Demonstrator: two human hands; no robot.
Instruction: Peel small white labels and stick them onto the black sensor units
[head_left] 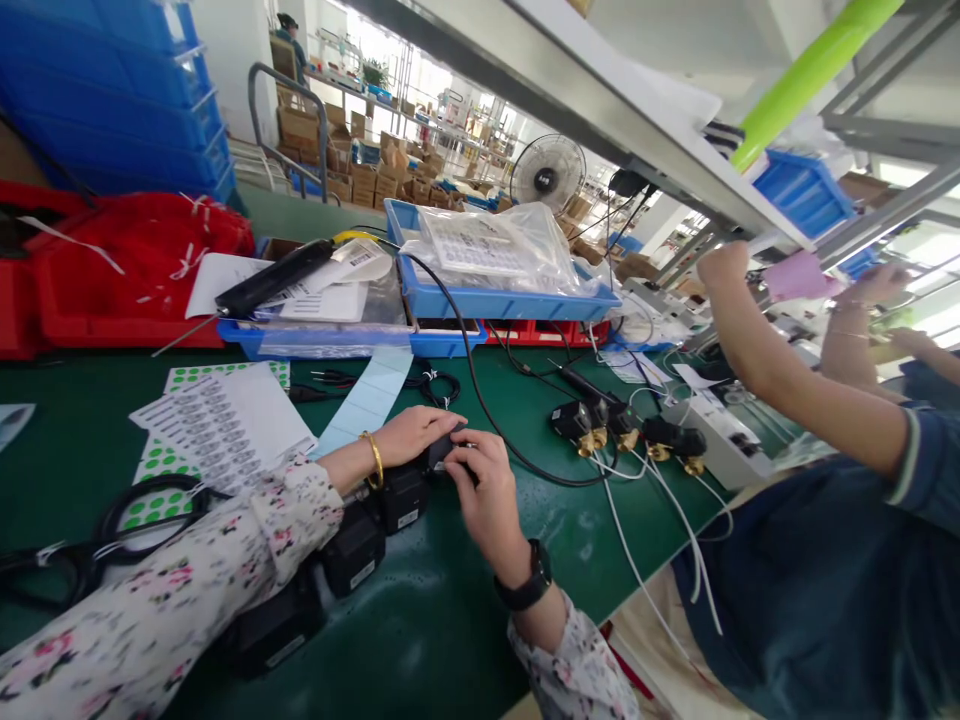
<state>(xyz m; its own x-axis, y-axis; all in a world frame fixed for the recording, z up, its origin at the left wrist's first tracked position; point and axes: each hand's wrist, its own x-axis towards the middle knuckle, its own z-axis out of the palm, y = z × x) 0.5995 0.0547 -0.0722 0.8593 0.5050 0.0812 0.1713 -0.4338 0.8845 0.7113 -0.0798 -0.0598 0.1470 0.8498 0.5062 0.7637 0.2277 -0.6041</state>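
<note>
While a co-worker's arm [787, 370] reaches up to the shelf [600, 110] on the right, both hands meet over a small black box [444, 452] near the middle of the green worktop [420, 620]. The left hand [416, 432] lies over its top, grip closed on it. The right hand [487, 490] pinches its near end, grip tight too. More black units [405, 497] sit in a row by the left forearm. A black cable [480, 390] loops just behind, with label sheets [225, 420] off to the left.

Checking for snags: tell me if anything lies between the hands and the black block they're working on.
Nothing visible does. The left hand and right hand are already on the black block. A black cable curves past to the right, and the other black blocks lie along the left forearm.
</note>
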